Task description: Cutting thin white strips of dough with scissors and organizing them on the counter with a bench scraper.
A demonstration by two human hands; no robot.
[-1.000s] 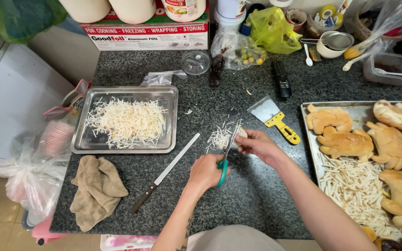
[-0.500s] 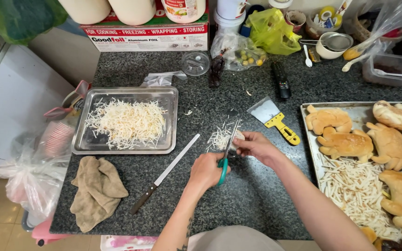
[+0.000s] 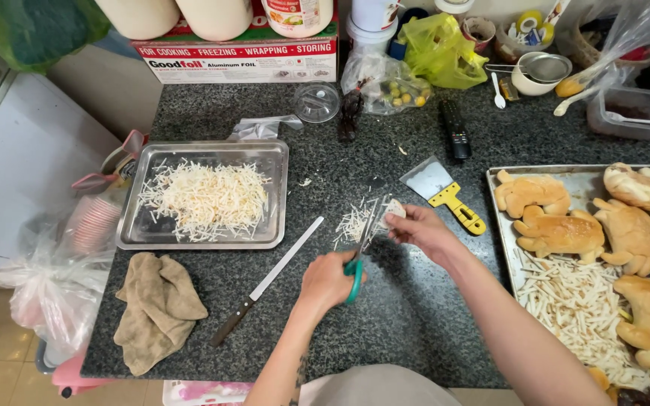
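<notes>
Dark speckled stone surface (image 3: 415,316), kitchen clutter along far edge. Left hand (image 3: 326,280) closed round green-handled scissors (image 3: 360,244), blades pointing away toward right hand (image 3: 420,229). Right hand pinches small pale piece (image 3: 393,208) at blade tips, above small heap of shreds (image 3: 353,222). Long knife (image 3: 265,283) just left of left hand. Metal tray of shreds (image 3: 203,197) further left. Yellow-handled scraper (image 3: 445,193) just beyond right hand; tray of bread figures (image 3: 588,233) to right.

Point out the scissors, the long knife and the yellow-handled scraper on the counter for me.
scissors (image 3: 355,265), head view, on the green handle in the left hand.
long knife (image 3: 289,252), head view, on the middle of the blade.
yellow-handled scraper (image 3: 462,208), head view, on the yellow handle.
</notes>
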